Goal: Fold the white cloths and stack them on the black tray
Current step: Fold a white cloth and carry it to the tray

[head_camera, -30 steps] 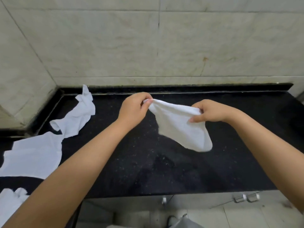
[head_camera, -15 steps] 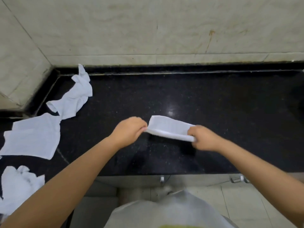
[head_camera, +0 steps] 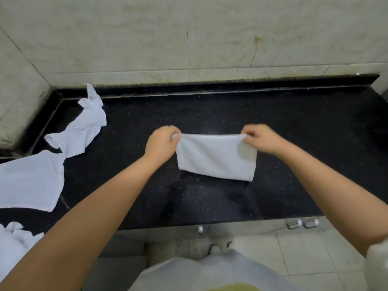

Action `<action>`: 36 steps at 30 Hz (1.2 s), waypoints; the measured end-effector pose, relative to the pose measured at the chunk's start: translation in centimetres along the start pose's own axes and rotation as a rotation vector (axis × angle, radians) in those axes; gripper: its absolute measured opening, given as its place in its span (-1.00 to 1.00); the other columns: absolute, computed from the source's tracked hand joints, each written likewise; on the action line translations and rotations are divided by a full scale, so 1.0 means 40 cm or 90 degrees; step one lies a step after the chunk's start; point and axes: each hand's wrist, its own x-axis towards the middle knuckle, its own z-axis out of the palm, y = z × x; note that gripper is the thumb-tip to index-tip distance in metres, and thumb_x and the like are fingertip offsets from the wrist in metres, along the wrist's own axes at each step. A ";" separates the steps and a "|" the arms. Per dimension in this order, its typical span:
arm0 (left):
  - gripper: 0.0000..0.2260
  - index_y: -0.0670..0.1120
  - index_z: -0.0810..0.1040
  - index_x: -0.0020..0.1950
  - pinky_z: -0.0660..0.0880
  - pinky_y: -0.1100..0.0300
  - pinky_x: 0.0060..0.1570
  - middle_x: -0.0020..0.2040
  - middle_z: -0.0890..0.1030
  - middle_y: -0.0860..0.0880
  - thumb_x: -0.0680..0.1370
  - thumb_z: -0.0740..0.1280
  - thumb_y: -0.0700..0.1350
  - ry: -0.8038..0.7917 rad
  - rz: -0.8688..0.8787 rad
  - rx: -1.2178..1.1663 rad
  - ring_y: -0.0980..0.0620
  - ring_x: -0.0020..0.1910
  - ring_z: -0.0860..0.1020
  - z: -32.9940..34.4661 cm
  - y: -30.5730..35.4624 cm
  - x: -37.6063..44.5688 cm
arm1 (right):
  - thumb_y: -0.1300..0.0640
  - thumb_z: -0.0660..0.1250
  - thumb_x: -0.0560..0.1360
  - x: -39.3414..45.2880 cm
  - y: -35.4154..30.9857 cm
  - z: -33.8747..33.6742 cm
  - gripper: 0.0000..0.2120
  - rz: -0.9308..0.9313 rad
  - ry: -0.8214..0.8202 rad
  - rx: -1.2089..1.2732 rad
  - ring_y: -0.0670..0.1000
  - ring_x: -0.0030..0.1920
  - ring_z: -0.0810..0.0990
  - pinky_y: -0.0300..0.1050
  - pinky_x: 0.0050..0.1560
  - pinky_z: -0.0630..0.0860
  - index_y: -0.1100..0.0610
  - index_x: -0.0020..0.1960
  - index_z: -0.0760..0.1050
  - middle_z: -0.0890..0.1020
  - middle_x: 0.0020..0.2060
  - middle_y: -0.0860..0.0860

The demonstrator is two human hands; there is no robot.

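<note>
A: Where are your hands right now?

B: Your left hand (head_camera: 162, 141) pinches the far left corner of the small white terry cloth folded into a rectangle (head_camera: 216, 157), fingers curled tight round the edge. Your right hand (head_camera: 261, 139) pinches the far right corner the same way, so the far edge is drawn straight between them.

A: And the cloth itself?

B: It sits over the middle of the black speckled stone table (head_camera: 294, 127). Its near edge looks to lie on the stone, though whether the far edge is lifted or flat you cannot tell from this angle. The right side shows a doubled layer curling under your right hand.

A: What else lies around that folded cloth?

B: To its left, near the back corner of the table, is a crumpled white cloth (head_camera: 81, 131), one tip poking up against the pale marble wall (head_camera: 189, 38). Nearer than that one and farther left lies a flat white cloth spread open (head_camera: 29, 181); the two appear to touch at a corner. At the near left edge of the view sits a bunched white cloth (head_camera: 12, 244), partly cut off.

A: Anything nearer you than the folded cloth?

B: Below the table's front edge you see light floor tiles (head_camera: 304, 253) and your own pale garment (head_camera: 210, 274).
</note>
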 end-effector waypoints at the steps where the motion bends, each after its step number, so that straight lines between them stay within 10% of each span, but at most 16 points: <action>1: -0.82 -0.22 0.59 0.02 0.40 0.15 -0.05 0.00 0.62 -0.17 0.56 0.21 -0.22 0.073 0.005 -0.028 -0.12 0.00 0.54 -0.015 0.018 0.018 | 0.30 0.21 0.49 0.007 -0.009 -0.026 -0.86 -0.012 0.097 -0.011 0.04 -0.12 0.44 -0.21 -0.28 0.23 0.21 -0.14 0.53 0.50 -0.21 0.05; 7: -0.85 -0.28 0.58 -0.02 0.38 0.16 -0.12 -0.09 0.61 -0.21 0.53 0.24 -0.25 0.214 0.117 -0.060 -0.11 -0.11 0.53 -0.054 0.032 0.005 | 0.33 0.25 0.40 -0.043 -0.007 -0.025 -0.84 -0.188 0.383 -0.100 0.23 -0.19 0.57 -0.05 -0.11 0.40 0.32 -0.12 0.60 0.63 -0.26 0.25; 20: -0.84 -0.19 0.58 0.08 0.43 0.38 -0.15 -0.04 0.58 -0.03 0.56 0.27 -0.18 -0.721 -0.036 0.053 0.06 -0.08 0.56 0.090 -0.119 -0.180 | 0.28 0.29 0.48 -0.121 0.130 0.212 -0.87 0.122 -0.442 0.015 -0.15 -0.35 0.52 -0.39 -0.35 0.47 0.26 -0.02 0.60 0.59 -0.23 0.01; 28: -0.83 -0.12 0.55 0.08 0.46 0.13 -0.10 0.01 0.60 -0.09 0.57 0.20 -0.18 -0.342 -0.094 0.120 -0.01 -0.10 0.51 0.145 -0.133 -0.086 | 0.32 0.24 0.46 -0.022 0.136 0.223 -0.85 0.164 -0.129 -0.055 0.05 -0.17 0.53 -0.20 -0.21 0.44 0.25 -0.02 0.56 0.61 -0.10 0.15; 36: -0.81 -0.17 0.53 0.09 0.47 0.09 -0.01 0.09 0.54 -0.11 0.60 0.15 -0.17 -0.274 -0.037 0.237 -0.07 0.09 0.48 0.211 -0.133 -0.033 | 0.31 0.19 0.48 0.010 0.163 0.265 -0.79 0.207 -0.019 -0.118 0.16 0.03 0.55 -0.08 -0.07 0.48 0.23 -0.02 0.60 0.56 0.06 0.16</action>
